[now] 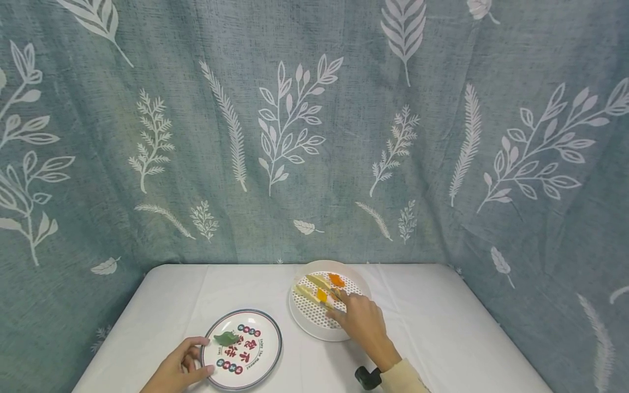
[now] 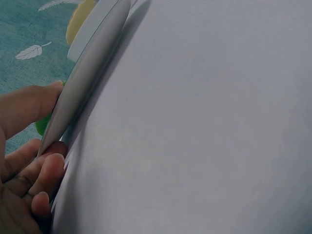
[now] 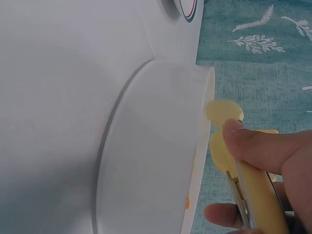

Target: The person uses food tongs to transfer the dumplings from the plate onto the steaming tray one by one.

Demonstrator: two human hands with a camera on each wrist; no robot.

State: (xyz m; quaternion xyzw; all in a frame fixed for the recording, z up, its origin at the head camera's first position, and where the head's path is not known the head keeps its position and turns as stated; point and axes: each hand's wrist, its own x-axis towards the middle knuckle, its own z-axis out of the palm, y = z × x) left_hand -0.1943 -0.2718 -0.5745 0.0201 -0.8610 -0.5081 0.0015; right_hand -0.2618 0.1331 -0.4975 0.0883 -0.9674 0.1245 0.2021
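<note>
At the lower left, my left hand (image 1: 179, 364) grips the rim of a round white plate (image 1: 267, 349) with dark blue edging and red lettering. Thumb and fingers pinch that plate (image 2: 87, 78) in the left wrist view. A green leaf-shaped piece (image 1: 226, 338) lies on it. My right hand (image 1: 361, 322) holds pale yellow tongs (image 1: 306, 293) over a white round basket with a perforated base (image 1: 314, 314). The tongs (image 3: 223, 112) have broad rounded ends, standing apart. An orange piece (image 1: 336, 280) and a yellow-orange piece (image 1: 321, 295) are in the basket; whether the tongs touch either, I cannot tell.
A white cloth (image 1: 167, 305) covers the table. Behind it and at both sides hangs a blue-green curtain (image 1: 314, 164) with white leaf prints. The right wrist wears a dark strap device (image 1: 367, 377).
</note>
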